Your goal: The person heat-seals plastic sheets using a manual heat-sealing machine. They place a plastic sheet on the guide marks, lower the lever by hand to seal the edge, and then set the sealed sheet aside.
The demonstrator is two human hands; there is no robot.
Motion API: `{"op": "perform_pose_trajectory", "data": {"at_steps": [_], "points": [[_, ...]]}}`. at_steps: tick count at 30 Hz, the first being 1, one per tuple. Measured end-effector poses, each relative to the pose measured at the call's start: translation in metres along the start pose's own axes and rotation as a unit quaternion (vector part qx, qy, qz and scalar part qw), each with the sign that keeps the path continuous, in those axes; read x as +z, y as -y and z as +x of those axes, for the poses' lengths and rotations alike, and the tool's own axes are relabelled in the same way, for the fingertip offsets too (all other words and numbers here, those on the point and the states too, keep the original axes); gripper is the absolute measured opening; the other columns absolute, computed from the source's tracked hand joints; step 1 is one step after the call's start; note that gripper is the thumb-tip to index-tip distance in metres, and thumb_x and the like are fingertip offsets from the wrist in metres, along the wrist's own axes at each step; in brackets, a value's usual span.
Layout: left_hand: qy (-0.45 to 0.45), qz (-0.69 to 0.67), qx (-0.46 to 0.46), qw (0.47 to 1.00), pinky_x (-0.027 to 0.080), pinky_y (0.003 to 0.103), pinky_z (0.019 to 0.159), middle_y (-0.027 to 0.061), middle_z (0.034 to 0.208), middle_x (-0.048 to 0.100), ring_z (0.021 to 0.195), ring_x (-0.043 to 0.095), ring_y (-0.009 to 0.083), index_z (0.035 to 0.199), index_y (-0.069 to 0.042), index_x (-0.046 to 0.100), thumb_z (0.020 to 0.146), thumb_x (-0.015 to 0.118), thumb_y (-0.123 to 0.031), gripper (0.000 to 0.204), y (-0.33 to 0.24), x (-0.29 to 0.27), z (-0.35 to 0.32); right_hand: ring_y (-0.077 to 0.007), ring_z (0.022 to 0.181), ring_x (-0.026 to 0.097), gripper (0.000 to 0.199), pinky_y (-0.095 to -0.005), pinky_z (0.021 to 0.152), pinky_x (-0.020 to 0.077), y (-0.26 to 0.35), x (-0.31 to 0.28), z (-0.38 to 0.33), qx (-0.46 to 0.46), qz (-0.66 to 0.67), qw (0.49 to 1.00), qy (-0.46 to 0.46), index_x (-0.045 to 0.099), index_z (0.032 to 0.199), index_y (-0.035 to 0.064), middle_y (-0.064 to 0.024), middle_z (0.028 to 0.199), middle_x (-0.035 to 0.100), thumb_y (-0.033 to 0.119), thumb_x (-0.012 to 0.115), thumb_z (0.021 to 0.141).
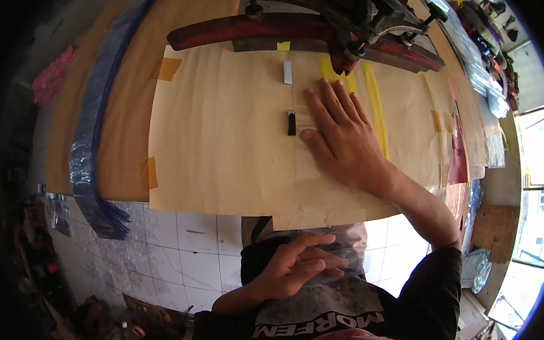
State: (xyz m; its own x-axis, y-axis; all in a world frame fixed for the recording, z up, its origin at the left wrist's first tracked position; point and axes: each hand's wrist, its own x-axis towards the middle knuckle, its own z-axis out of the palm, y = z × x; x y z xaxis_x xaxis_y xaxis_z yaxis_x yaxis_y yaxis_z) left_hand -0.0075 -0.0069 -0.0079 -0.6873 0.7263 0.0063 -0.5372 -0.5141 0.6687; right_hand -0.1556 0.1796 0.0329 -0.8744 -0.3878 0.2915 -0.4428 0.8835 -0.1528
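My right hand (pixel 349 140) lies flat on the tan paper sheet (pixel 217 136), fingers spread and pointing away from me. Left of its thumb sits a small black piece (pixel 292 122), and a small white strip (pixel 287 72) is farther up. Yellow tape strips (pixel 374 106) run beside and beyond the fingers. Close to my body, below the table's near edge, my left hand (pixel 296 265) has its fingers curled around what looks like a clear plastic sheet (pixel 350 257). Its outline is faint against my dark shirt.
A dark metal clamp with a worn red bar (pixel 243 30) and screw knobs spans the table's far side. Orange tape (pixel 169 69) holds the paper's left edge. A bundle of blue plastic (pixel 96 116) hangs over the left side. Clear plastic (pixel 130 229) lies on the white tiled floor.
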Motion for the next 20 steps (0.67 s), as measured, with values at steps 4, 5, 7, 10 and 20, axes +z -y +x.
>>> {"op": "perform_pose_trajectory", "data": {"at_steps": [4, 5, 7, 10, 20], "points": [[-0.002, -0.003, 0.000, 1.000, 0.049, 0.040, 0.098, 0.0228, 0.117, 0.061, 0.110, 0.061, 0.0293, 0.139, -0.002, 0.031, 0.099, 0.042, -0.004, 0.041, 0.0001, 0.0007, 0.0006, -0.0482, 0.134, 0.029, 0.057, -0.0518, 0.112, 0.0224, 0.0002, -0.0010, -0.0005, 0.003, -0.003, 1.000, 0.004, 0.041, 0.138, -0.0029, -0.0305, 0.143, 0.034, 0.033, 0.046, 0.094], [-0.002, -0.003, 0.000, 1.000, 0.049, 0.040, 0.098, 0.0228, 0.117, 0.061, 0.110, 0.061, 0.0293, 0.139, -0.002, 0.031, 0.099, 0.042, -0.004, 0.041, -0.0001, 0.0007, 0.0007, -0.0481, 0.134, 0.029, 0.057, -0.0518, 0.112, 0.0223, 0.0003, -0.0011, -0.0002, 0.005, -0.003, 1.000, 0.004, 0.041, 0.138, -0.0028, -0.0305, 0.143, 0.034, 0.033, 0.046, 0.094], [0.001, -0.002, 0.002, 1.000, 0.049, 0.040, 0.098, 0.0230, 0.117, 0.061, 0.110, 0.061, 0.0295, 0.139, -0.002, 0.032, 0.099, 0.042, -0.003, 0.041, -0.0003, 0.0006, 0.0009, -0.0480, 0.134, 0.029, 0.057, -0.0518, 0.112, 0.0221, 0.0007, -0.0016, 0.0007, 0.006, -0.002, 1.000, 0.004, 0.040, 0.138, -0.0027, -0.0304, 0.143, 0.034, 0.033, 0.046, 0.094], [-0.004, -0.009, 0.003, 1.000, 0.048, 0.040, 0.098, 0.0230, 0.118, 0.061, 0.110, 0.061, 0.0298, 0.139, -0.002, 0.032, 0.099, 0.042, -0.003, 0.041, 0.0014, 0.0002, 0.0007, -0.0477, 0.137, 0.025, 0.057, -0.0503, 0.113, 0.0182, 0.0004, -0.0025, 0.0012, 0.015, 0.004, 1.000, 0.019, 0.038, 0.141, -0.0014, -0.0301, 0.146, 0.031, 0.032, 0.045, 0.095], [0.002, -0.033, -0.005, 0.999, 0.048, 0.040, 0.098, 0.0231, 0.121, 0.059, 0.112, 0.060, 0.0312, 0.140, -0.003, 0.031, 0.099, 0.044, -0.005, 0.043, 0.0094, -0.0066, -0.0022, -0.0468, 0.137, 0.025, 0.060, -0.0509, 0.114, 0.0177, 0.0002, -0.0026, 0.0013, 0.018, 0.012, 0.999, 0.023, 0.036, 0.142, 0.0001, -0.0286, 0.147, 0.030, 0.034, 0.048, 0.094]]}}
